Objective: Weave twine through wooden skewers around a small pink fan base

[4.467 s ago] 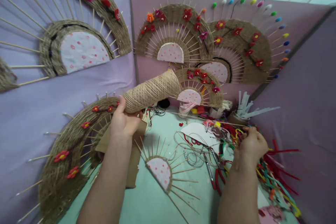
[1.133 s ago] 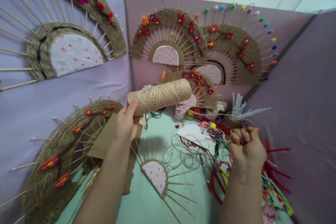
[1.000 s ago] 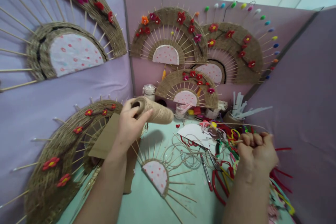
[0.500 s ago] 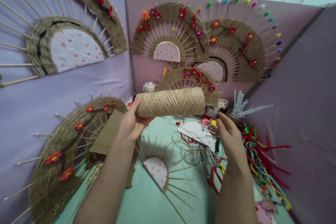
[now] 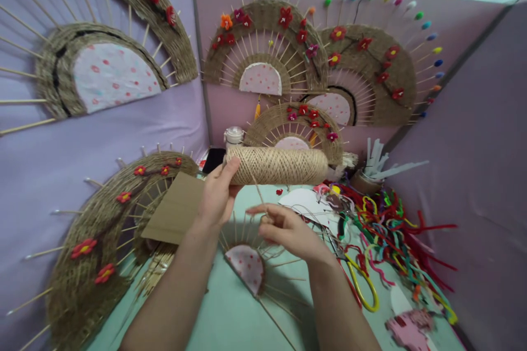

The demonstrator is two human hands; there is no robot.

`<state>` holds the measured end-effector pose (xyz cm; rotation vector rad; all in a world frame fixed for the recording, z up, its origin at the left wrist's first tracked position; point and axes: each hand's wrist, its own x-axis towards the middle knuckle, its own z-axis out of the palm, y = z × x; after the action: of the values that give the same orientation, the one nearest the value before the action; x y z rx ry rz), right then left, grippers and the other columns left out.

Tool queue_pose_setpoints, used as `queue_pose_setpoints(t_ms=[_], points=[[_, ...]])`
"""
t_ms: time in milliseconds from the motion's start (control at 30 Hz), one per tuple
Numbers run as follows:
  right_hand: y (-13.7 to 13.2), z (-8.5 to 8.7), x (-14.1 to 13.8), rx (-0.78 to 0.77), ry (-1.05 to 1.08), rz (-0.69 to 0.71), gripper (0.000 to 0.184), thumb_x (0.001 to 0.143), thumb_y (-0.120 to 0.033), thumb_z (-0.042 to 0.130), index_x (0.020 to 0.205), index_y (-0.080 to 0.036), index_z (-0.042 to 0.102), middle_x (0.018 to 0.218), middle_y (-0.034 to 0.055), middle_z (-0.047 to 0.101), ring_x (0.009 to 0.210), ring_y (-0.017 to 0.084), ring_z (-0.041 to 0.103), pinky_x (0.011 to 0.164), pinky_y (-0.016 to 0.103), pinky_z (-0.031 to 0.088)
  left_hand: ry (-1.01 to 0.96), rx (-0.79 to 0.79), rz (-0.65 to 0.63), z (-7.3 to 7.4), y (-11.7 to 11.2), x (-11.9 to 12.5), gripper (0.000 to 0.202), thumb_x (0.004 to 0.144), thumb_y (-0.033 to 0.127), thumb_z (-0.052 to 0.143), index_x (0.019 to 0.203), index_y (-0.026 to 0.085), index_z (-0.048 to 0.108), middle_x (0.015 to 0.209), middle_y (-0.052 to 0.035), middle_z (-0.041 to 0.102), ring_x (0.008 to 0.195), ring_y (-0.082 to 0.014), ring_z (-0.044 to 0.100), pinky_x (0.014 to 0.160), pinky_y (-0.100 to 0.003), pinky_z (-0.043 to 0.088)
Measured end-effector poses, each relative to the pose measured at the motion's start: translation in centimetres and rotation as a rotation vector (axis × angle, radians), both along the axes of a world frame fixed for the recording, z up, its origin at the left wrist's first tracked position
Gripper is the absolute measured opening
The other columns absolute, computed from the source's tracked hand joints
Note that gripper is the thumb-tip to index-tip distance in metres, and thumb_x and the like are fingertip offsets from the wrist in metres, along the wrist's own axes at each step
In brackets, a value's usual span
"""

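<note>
My left hand (image 5: 218, 192) grips one end of a long spool of jute twine (image 5: 280, 165), held level above the table. From the spool's underside a loose strand of twine (image 5: 257, 189) runs down to my right hand (image 5: 284, 227), whose thumb and fingers are bent around it. Under my hands a half-round fan piece (image 5: 246, 269) lies tilted on the table, covered in pink-dotted white cloth, with thin sticks radiating from it. Part of those sticks is hidden by my right hand and forearm.
Yellow-handled scissors (image 5: 362, 282) and a heap of coloured pipe cleaners (image 5: 395, 241) lie at right. White strips stand in a round holder (image 5: 364, 182). Cardboard (image 5: 175, 208) is at left. Flower-trimmed woven fans (image 5: 265, 16) line the purple panels (image 5: 465, 120).
My right hand has moved left and down from the spool's right end, to the strand below it. The spool has shifted slightly right with my left hand.
</note>
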<state>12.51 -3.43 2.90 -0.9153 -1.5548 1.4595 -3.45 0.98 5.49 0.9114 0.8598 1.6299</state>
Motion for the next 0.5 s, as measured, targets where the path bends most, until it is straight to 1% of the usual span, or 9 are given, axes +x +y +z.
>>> queue_pose_setpoints(t_ms=[33,67,133,200,267,333,367,433,500], points=[[-0.5,0.4,0.6,0.028,-0.063,0.0,0.023,0.078,-0.039,0.061,0.089,-0.021,0.071,0.056,-0.0039,0.052,0.05,0.01,0.043,0.048,0.021,0.036,0.123,0.041,0.031,0.1,0.0,-0.6,0.033,0.072,0.043,0.067,0.093,0.018,0.069,0.104,-0.0077,0.067,0.103,-0.0238,0.06,0.09,-0.037,0.047],[-0.8,0.7,1.5,0.075,-0.105,-0.093,0.025,0.082,-0.04,0.056,0.08,-0.02,0.071,0.055,-0.004,0.049,0.048,0.008,0.038,0.046,0.02,0.031,0.276,0.094,0.072,0.3,-0.1,-1.3,0.03,0.071,0.041,0.069,0.09,0.018,0.07,0.108,-0.0074,0.066,0.107,-0.0245,0.057,0.093,-0.036,0.044],[-0.9,1.1,3.4,0.182,-0.165,-0.4,0.03,0.083,-0.042,0.055,0.071,-0.018,0.067,0.05,-0.0052,0.041,0.046,0.008,0.032,0.045,0.021,0.025,0.602,0.177,0.078,0.8,-0.4,-3.0,0.021,0.068,0.037,0.071,0.076,0.017,0.073,0.116,-0.0075,0.062,0.115,-0.0268,0.052,0.101,-0.035,0.036],[-0.3,1.0,5.1,0.27,-0.222,-0.657,0.029,0.082,-0.044,0.056,0.072,-0.019,0.066,0.048,-0.0057,0.039,0.046,0.009,0.031,0.045,0.022,0.024,0.705,0.164,-0.032,1.2,-0.7,-4.3,0.018,0.065,0.035,0.074,0.073,0.018,0.074,0.116,-0.0076,0.063,0.116,-0.0284,0.051,0.101,-0.035,0.035],[0.7,0.5,6.3,0.28,-0.258,-0.772,0.029,0.081,-0.045,0.057,0.07,-0.019,0.065,0.047,-0.0057,0.039,0.046,0.009,0.032,0.046,0.023,0.024,0.561,0.071,-0.199,1.4,-0.8,-5.0,0.024,0.066,0.035,0.073,0.082,0.017,0.074,0.112,-0.0094,0.065,0.113,-0.0289,0.054,0.098,-0.036,0.039],[1.7,-0.3,7.0,0.257,-0.271,-0.806,0.031,0.079,-0.045,0.058,0.067,-0.018,0.065,0.047,-0.005,0.041,0.047,0.01,0.034,0.046,0.023,0.025,0.291,-0.051,-0.335,1.4,-0.6,-4.9,0.035,0.071,0.04,0.067,0.094,0.014,0.072,0.107,-0.012,0.067,0.109,-0.0289,0.057,0.095,-0.038,0.043],[2.0,-0.6,7.3,0.245,-0.268,-0.809,0.032,0.078,-0.046,0.058,0.066,-0.017,0.064,0.048,-0.0045,0.043,0.047,0.01,0.035,0.046,0.023,0.026,0.153,-0.099,-0.366,1.4,-0.4,-4.7,0.039,0.075,0.043,0.063,0.098,0.013,0.071,0.105,-0.0132,0.068,0.108,-0.0288,0.058,0.093,-0.039,0.044],[2.3,-1.0,8.0,0.217,-0.249,-0.811,0.033,0.076,-0.046,0.06,0.064,-0.016,0.063,0.049,-0.004,0.045,0.047,0.009,0.035,0.045,0.023,0.025,-0.06,-0.119,-0.323,1.5,0.0,-4.1,0.043,0.079,0.049,0.055,0.099,0.013,0.069,0.105,-0.0133,0.068,0.107,-0.0278,0.058,0.091,-0.04,0.047],[2.1,-1.0,9.0,0.182,-0.206,-0.827,0.032,0.074,-0.045,0.064,0.064,-0.015,0.063,0.049,-0.0046,0.044,0.045,0.008,0.033,0.043,0.022,0.023,-0.169,-0.045,-0.184,1.4,0.3,-3.5,0.042,0.081,0.051,0.053,0.099,0.017,0.068,0.108,-0.0105,0.067,0.109,-0.0261,0.058,0.091,-0.04,0.048]])
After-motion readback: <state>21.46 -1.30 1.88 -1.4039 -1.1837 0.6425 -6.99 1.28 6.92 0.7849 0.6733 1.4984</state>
